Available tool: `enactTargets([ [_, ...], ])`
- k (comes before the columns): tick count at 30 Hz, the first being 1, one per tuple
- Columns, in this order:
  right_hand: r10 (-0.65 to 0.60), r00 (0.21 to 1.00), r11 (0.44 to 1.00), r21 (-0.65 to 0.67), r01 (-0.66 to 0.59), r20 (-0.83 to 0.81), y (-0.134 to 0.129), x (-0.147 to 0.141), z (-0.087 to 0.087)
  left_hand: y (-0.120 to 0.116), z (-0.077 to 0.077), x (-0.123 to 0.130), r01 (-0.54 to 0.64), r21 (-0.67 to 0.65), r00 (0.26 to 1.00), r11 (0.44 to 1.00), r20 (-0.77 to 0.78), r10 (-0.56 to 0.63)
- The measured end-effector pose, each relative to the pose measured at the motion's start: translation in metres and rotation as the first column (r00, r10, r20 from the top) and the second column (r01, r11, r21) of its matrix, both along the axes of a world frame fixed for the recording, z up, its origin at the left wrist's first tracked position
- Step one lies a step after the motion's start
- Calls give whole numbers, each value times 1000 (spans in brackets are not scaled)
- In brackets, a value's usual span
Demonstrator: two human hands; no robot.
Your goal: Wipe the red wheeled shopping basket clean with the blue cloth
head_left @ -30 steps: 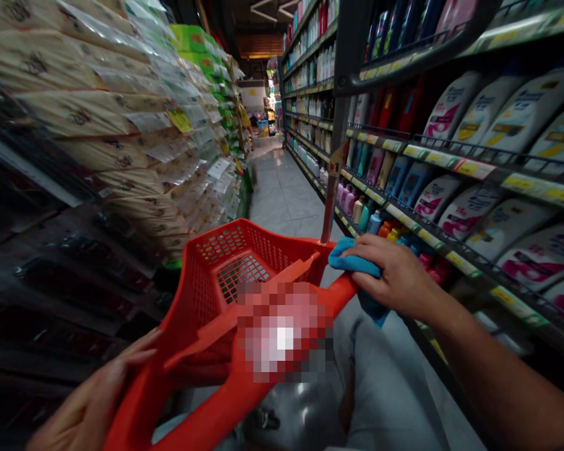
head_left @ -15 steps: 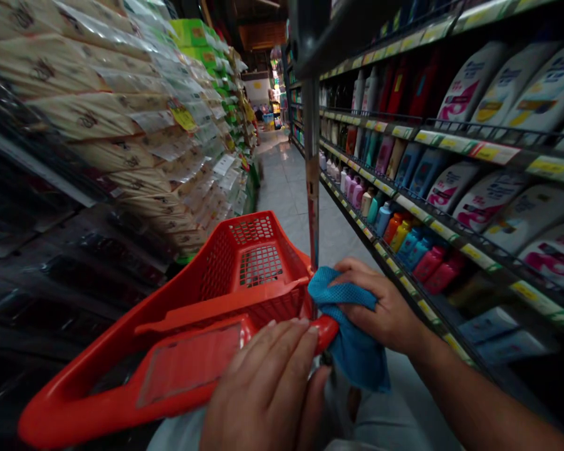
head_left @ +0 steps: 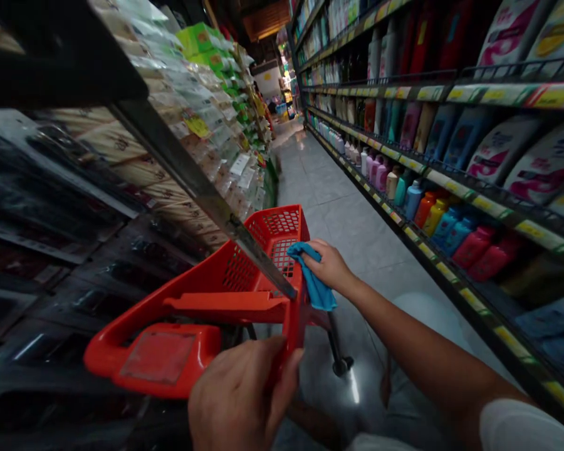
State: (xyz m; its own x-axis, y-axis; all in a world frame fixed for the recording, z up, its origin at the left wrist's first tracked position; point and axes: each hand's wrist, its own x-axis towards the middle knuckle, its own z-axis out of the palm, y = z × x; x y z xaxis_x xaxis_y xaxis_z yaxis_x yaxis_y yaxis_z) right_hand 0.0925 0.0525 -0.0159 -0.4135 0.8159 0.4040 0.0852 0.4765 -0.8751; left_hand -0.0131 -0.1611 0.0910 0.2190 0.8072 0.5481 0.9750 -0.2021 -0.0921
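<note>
A red plastic shopping cart (head_left: 235,302) with a perforated basket stands in front of me in the aisle. My left hand (head_left: 244,388) is wrapped round the near right corner of its handle. Farther forward, my right hand (head_left: 326,263) holds a blue cloth (head_left: 317,288) against the cart's right rim, and part of the cloth hangs down outside. A metal pole (head_left: 202,194) rises from the rim near the right hand and leans to the upper left, ending in a dark fitting (head_left: 75,69).
Shelves (head_left: 404,163) of shampoo and other bottles line the right side. Stacked plastic-wrapped packs (head_left: 207,150) rise on the left, with dark boxed goods (head_left: 51,263) nearer me. A tiled floor (head_left: 329,219) runs down the aisle. A cart wheel (head_left: 342,364) shows below.
My right hand and the cloth have moved forward along the cart's right rim, away from the handle. The pole now appears tilted left instead of upright. My left hand now grips the handle corner.
</note>
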Motion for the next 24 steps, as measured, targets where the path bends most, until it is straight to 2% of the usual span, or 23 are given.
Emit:
enactTargets([
  [2,-18,1000,1000,-11,18,8,1,-7,-2,-3,1,-4,7,-2,1000,1000,-7,-7],
  [7,55,994,996,81,-47,-96,-24,-12,1,-4,1,-12,16,-14,1000,1000,14,-16],
  [9,-7,992,1000,11,8,-130,-21,-17,-8,-2,-1,-15,39,7,999,999,24,-39],
  [12,-151,982,975,-182,130,-109,-14,-25,-26,2,-4,-21,48,47,998,998,27,-49],
  [14,-197,974,961,-217,169,-116,-24,-26,-30,4,-6,-26,38,48,999,998,31,-39],
  [16,-199,959,975,-137,174,-200,-45,-24,-28,8,-5,-33,55,49,997,997,42,-57],
  [18,-148,946,988,-3,153,-288,-65,-20,-31,11,-4,-42,72,38,996,997,53,-74],
  [20,-116,951,988,67,140,-287,-75,-18,-48,13,-3,-51,94,40,993,995,68,-97],
  [21,-130,961,988,46,145,-244,-76,-18,-61,14,-3,-55,101,44,991,994,80,-105],
  [24,-234,971,961,-166,223,-46,-73,-25,-102,14,-5,-66,113,60,985,992,127,-120],
])
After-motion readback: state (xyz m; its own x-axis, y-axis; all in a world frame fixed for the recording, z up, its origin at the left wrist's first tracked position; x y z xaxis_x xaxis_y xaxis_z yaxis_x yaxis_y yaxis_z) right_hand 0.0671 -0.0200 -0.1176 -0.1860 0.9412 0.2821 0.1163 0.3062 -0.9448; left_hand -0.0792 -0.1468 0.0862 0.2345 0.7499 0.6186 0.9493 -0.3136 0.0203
